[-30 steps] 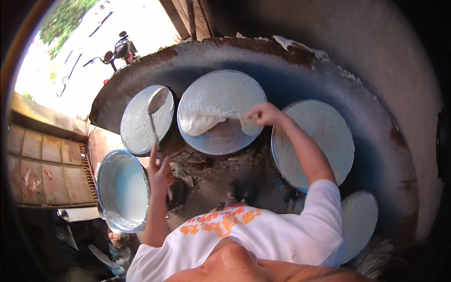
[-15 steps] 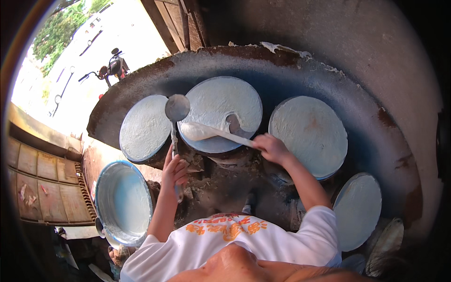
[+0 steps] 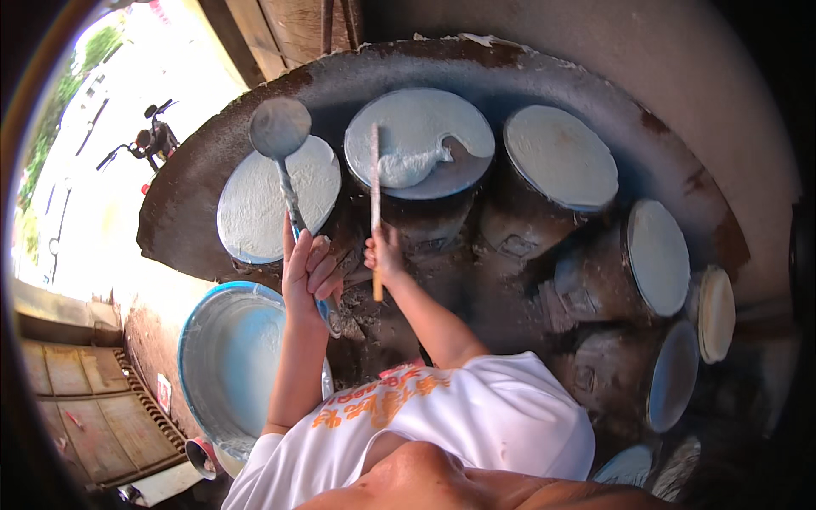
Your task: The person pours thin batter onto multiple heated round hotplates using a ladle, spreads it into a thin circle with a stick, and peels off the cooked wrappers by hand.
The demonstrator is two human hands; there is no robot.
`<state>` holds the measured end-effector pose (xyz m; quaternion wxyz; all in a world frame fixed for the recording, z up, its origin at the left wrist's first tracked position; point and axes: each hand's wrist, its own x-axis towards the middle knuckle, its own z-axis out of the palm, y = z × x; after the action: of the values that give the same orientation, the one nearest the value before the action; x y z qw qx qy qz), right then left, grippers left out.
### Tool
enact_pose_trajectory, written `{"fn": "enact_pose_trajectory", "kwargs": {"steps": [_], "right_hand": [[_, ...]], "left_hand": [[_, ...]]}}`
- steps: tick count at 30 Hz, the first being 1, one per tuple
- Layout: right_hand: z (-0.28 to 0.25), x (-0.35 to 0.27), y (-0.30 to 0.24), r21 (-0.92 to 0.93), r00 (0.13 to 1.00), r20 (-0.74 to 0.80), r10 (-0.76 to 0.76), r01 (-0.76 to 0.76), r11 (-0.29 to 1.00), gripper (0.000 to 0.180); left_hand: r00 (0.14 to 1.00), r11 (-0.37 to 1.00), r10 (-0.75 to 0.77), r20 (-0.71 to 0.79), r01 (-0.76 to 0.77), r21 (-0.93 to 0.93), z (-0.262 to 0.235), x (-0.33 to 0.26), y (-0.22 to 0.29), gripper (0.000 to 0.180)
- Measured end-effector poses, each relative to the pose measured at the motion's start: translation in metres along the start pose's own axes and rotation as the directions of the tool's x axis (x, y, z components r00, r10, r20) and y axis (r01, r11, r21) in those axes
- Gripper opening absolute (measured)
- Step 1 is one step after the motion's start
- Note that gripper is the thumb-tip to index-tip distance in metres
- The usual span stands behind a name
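My left hand (image 3: pixel 308 274) grips the handle of a long metal ladle (image 3: pixel 279 129), whose round bowl hangs over the left cloth-covered steamer round (image 3: pixel 255 212). My right hand (image 3: pixel 383 253) holds a thin wooden stick (image 3: pixel 374 195) upright, its tip reaching onto the middle steamer round (image 3: pixel 425 127). On that round lies a thin white sheet (image 3: pixel 406 166), partly folded and pulled toward the stick. Both rounds are coated in white batter.
Several more white-coated rounds (image 3: pixel 561 153) curve off to the right along a dark, crusted stove (image 3: pixel 476 255). A large metal basin of white batter (image 3: pixel 229 365) sits at my lower left. A motorbike (image 3: pixel 144 140) stands outside in bright light, and wooden planks (image 3: pixel 85 399) lie at lower left.
The ladle has swung left, from over the middle round to above the left one. The stick has turned from slanting to upright, and the sheet on the middle round is more gathered.
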<state>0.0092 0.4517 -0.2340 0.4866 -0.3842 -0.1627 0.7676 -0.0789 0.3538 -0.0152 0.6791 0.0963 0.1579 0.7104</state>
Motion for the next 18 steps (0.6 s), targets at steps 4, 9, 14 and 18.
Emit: {"fn": "enact_pose_trajectory", "kwargs": {"steps": [4, 9, 14, 18], "right_hand": [[-0.029, -0.061, -0.024, -0.063, 0.981, -0.126, -0.146, 0.139, 0.988, 0.022], [0.002, -0.032, -0.063, -0.003, 0.956, -0.243, -0.164, 0.169, 0.986, 0.019], [-0.026, -0.054, -0.048, -0.324, 0.968, -0.093, -0.232, 0.191, 0.927, 0.024], [-0.09, -0.097, -0.071, -0.358, 0.971, -0.198, -0.13, 0.052, 0.932, 0.032]], "left_hand": [[0.998, 0.949, 0.059, -0.022, -0.049, 0.313, 0.016, -0.011, 0.001, 0.051], [0.98, 0.853, 0.197, 0.011, -0.177, 0.491, 0.001, -0.039, 0.023, 0.061], [0.984, 0.785, 0.165, -0.062, -0.093, 0.613, 0.012, -0.035, 0.01, 0.062], [0.988, 0.744, 0.149, -0.048, -0.08, 0.663, 0.006, -0.036, 0.004, 0.064]]}}
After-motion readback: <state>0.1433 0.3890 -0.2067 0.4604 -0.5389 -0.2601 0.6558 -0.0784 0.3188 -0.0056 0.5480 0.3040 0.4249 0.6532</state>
